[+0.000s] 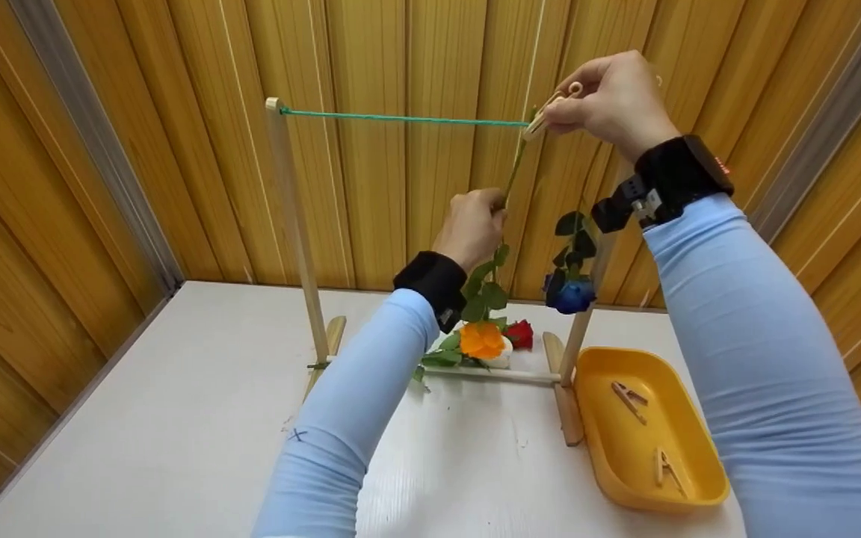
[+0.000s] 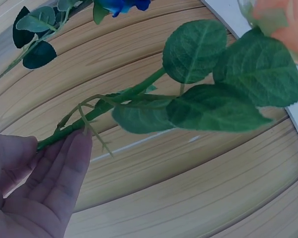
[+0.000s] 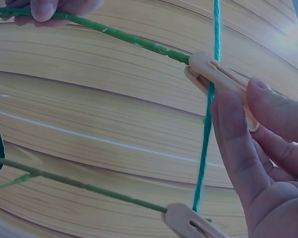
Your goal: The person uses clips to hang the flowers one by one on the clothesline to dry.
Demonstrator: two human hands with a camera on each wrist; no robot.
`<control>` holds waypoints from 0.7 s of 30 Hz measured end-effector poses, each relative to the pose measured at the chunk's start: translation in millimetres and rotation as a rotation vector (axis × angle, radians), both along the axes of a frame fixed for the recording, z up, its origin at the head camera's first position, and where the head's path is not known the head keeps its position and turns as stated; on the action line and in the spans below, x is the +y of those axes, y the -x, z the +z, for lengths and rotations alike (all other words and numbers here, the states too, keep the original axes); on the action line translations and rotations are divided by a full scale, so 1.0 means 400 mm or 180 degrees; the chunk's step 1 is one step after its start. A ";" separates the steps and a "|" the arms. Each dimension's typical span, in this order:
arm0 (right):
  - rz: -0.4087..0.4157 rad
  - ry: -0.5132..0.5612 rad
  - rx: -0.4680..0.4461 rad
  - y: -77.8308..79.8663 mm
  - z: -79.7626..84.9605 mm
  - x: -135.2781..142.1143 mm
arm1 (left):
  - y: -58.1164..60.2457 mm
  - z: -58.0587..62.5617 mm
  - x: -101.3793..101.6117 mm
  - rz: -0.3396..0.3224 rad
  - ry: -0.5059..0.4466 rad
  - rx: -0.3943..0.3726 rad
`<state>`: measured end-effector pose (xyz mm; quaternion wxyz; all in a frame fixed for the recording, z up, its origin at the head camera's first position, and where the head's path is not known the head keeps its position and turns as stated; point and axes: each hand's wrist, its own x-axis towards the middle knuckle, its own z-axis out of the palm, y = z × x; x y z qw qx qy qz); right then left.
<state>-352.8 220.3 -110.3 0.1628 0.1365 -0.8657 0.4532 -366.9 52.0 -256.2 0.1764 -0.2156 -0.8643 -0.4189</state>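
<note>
My left hand (image 1: 473,224) pinches the green stem of an orange rose (image 1: 482,341), which hangs bloom down with its leaves (image 2: 196,52) below the fingers. At the stem's upper end, my right hand (image 1: 613,101) holds a beige clothespin (image 3: 218,74) between thumb and fingers. The clothespin's tip sits over both the stem end and the green cord (image 1: 400,118). Beside it, a second clothespin (image 3: 186,220) on the cord holds the stem of a blue rose (image 1: 572,296), also hanging bloom down.
A wooden frame with a left post (image 1: 296,224) carries the cord. A red rose (image 1: 520,334) lies near its lower bar (image 1: 528,376). At the right, a yellow tray (image 1: 602,467) holds two clothespins (image 1: 629,402). Wood-patterned panels (image 1: 371,209) stand behind the white table (image 1: 176,418).
</note>
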 end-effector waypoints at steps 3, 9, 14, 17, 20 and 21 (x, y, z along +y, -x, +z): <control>0.0014 -0.0027 -0.0011 0.000 -0.001 0.000 | 0.002 -0.003 0.001 0.0033 -0.0003 -0.0006; 0.0085 -0.0092 -0.0086 0.000 -0.004 0.006 | 0.001 -0.010 0.012 -0.0015 -0.0023 -0.0084; 0.0090 -0.0133 -0.0120 -0.003 -0.007 0.007 | 0.003 -0.015 0.022 -0.0085 0.0004 -0.0119; 0.0081 -0.0180 -0.0148 -0.004 -0.007 0.006 | 0.005 -0.016 0.024 -0.0106 0.0002 -0.0157; 0.0071 -0.0299 -0.0163 -0.005 -0.008 0.003 | 0.007 -0.019 0.020 -0.0117 0.0038 -0.0208; 0.0066 -0.0342 -0.0167 -0.005 -0.009 0.002 | 0.008 -0.021 0.017 -0.0123 0.0057 -0.0223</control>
